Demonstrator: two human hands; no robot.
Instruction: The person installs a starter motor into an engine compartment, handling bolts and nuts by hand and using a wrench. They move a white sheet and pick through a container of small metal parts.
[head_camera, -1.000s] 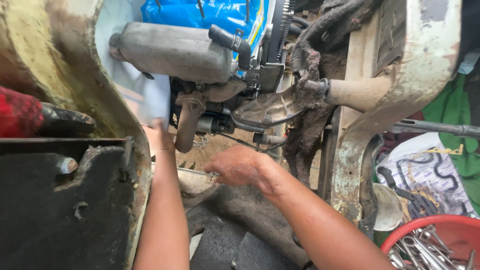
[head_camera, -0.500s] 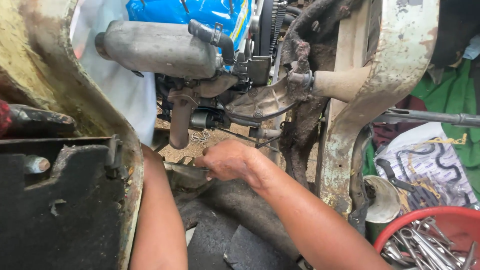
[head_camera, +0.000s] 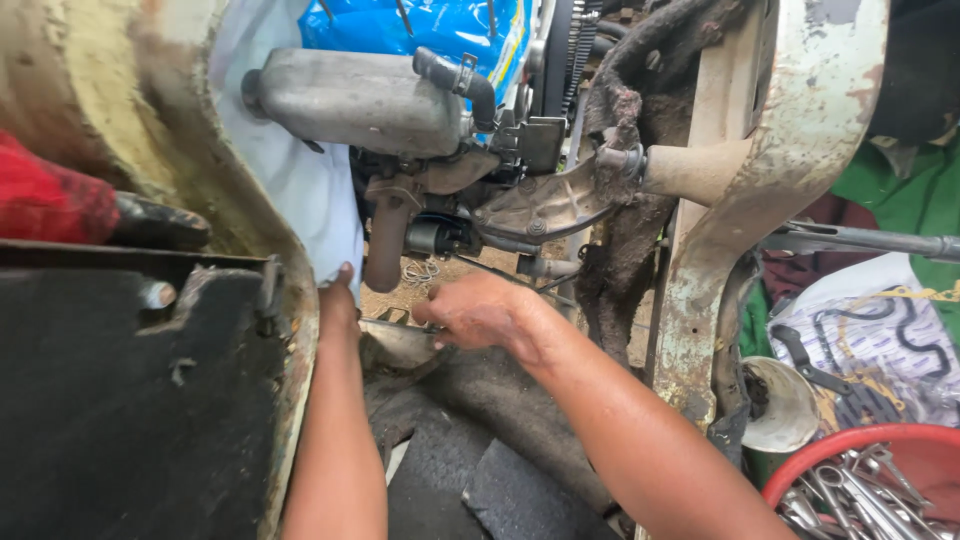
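Note:
I am looking into a dirty engine bay of an old vehicle. My right hand (head_camera: 478, 310) is curled into a loose fist low in the bay, just below a grey metal bracket (head_camera: 545, 207) and beside a rusty vertical pipe (head_camera: 385, 240); what it grips is hidden. My left hand (head_camera: 338, 295) reaches up behind the rusted body panel (head_camera: 290, 330), with only its back and thumb showing next to a white cloth (head_camera: 300, 190). A grey cylindrical canister (head_camera: 360, 100) with a black hose (head_camera: 462, 78) sits above both hands.
A rusted cream frame post (head_camera: 740, 230) stands to the right. A red tub (head_camera: 870, 480) of spanners sits at the bottom right, next to a white cup (head_camera: 790, 405). Black rubber matting (head_camera: 500, 470) lies below. A blue sheet (head_camera: 440, 25) is behind the engine.
My right hand has shifted slightly left and lower under the bracket. My left hand has slid up behind the panel edge. The view has swung a little to the right.

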